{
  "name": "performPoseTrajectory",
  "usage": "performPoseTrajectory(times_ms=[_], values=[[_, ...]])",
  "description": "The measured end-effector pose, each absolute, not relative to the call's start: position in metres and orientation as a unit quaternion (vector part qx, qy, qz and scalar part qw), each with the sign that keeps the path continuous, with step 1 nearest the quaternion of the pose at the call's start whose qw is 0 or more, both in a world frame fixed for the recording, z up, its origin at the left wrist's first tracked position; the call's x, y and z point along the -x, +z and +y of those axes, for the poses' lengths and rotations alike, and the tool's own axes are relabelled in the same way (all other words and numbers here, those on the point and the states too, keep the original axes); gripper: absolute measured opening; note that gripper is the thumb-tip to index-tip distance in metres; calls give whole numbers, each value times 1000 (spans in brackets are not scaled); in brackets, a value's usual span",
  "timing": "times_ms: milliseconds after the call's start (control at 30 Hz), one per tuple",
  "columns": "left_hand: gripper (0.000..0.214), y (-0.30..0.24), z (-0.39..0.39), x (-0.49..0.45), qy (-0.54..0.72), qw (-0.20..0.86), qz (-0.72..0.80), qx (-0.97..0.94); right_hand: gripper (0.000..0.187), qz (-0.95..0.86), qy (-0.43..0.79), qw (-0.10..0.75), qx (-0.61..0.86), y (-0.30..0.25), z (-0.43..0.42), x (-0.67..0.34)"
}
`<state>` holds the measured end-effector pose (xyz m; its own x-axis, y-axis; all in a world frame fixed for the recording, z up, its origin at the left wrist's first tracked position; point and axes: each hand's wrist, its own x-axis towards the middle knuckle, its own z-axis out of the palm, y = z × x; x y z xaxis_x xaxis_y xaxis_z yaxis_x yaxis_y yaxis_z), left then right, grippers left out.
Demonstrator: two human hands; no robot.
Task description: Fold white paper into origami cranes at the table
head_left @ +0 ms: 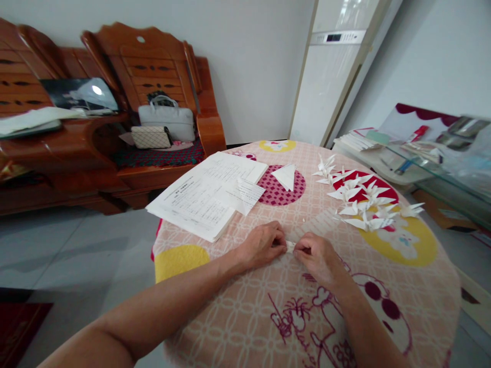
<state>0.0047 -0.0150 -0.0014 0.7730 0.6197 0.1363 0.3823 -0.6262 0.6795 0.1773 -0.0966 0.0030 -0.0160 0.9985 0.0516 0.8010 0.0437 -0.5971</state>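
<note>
Over the middle of the round table, my left hand [266, 244] and my right hand [317, 254] pinch a small folded piece of white paper [290, 247] between them. Each hand has its fingers closed on one end, and they cover most of it. Beneath and just beyond the hands lies a pale, see-through-looking flat sheet [320, 223] with faint lines. To the right of my right hand stand several white folded paper cranes [370, 221] in a cluster. Farther off, a paper folded into a triangle [284, 177] lies on the cloth.
A stack of printed sheets [195, 197] lies at the table's left, with loose paper squares [247, 197] on its right edge. A patterned cloth [230, 317] covers the table. Wooden armchairs [153, 66] stand behind at left; a glass-topped side table [433, 171] is at right.
</note>
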Motion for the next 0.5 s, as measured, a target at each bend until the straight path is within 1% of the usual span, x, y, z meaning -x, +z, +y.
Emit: performPoseTrajectory(times_ms=[233, 500], values=[[11, 0, -18, -7, 189, 317, 315, -874, 19, -673, 177, 227, 681, 5, -97, -173], [8, 0, -13, 0, 193, 354, 261, -877, 16, -677, 233, 249, 652, 4, -97, -182]])
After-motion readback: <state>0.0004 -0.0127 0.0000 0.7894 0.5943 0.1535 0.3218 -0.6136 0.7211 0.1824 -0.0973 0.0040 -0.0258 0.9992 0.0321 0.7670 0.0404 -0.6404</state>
